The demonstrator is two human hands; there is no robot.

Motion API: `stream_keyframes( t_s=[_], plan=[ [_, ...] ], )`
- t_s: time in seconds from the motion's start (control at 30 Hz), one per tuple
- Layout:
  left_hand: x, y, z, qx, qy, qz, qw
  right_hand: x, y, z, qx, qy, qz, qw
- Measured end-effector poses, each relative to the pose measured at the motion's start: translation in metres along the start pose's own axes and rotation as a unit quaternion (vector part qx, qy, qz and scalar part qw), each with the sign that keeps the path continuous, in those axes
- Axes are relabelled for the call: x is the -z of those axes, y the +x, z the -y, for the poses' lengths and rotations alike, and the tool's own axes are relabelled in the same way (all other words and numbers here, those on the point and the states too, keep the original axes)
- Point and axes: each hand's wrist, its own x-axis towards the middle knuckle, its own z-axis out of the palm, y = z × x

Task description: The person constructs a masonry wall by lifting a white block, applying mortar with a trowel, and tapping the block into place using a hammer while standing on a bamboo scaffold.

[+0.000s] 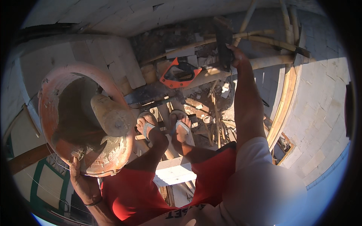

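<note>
An orange bucket point(130, 150) with a mortar-smeared inside hangs tilted at my left side. My left hand point(81, 182) grips its near rim, the thumb over the edge. Wet grey mortar point(77, 103) lies in the bucket, along with a mortar-coated cylinder point(111, 115) whose kind I cannot make out. My right arm is stretched far forward. At its end my right hand point(237, 55) is closed at the edge of a dark, flat upright piece point(224, 47). A handsaw's orange-and-black handle point(180, 75) lies ahead of my feet, left of that hand.
My sandalled feet point(181, 128) stand on narrow planks with gaps, and rubble and sticks point(217, 116) show far below. Bamboo poles point(283, 109) run across and down the right. Block walls point(320, 109) rise on the right and ahead. A dark flat sheet point(151, 94) lies by my toes.
</note>
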Motion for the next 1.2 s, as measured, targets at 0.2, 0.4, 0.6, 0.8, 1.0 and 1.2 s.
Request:
stream_keyframes(
  t_s=[0.2, 0.4, 0.6, 0.8, 1.0, 1.2],
  plan=[
    [-0.025, 0.009, -0.014, -0.033, 0.003, -0.045, 0.998, 0.039, 0.078, -0.012, 0.090, -0.139, -0.074, 0.983],
    [-0.010, 0.023, -0.021, -0.047, -0.014, 0.018, 0.999, 0.042, 0.142, -0.064, 0.286, -0.471, -0.246, 0.797],
    [-0.008, 0.038, -0.019, -0.046, 0.001, 0.023, 0.999, 0.033, 0.145, -0.069, 0.346, -0.423, -0.358, 0.757],
    [-0.001, 0.043, -0.018, -0.038, 0.033, -0.023, 0.998, 0.038, 0.170, -0.068, 0.385, -0.399, -0.375, 0.743],
    [0.004, 0.052, -0.017, -0.030, 0.052, -0.017, 0.998, 0.041, 0.177, -0.063, 0.340, -0.428, -0.392, 0.740],
    [-0.006, 0.060, -0.011, -0.045, 0.032, -0.079, 0.995, 0.048, 0.191, -0.068, 0.337, -0.432, -0.425, 0.721]
  ],
)
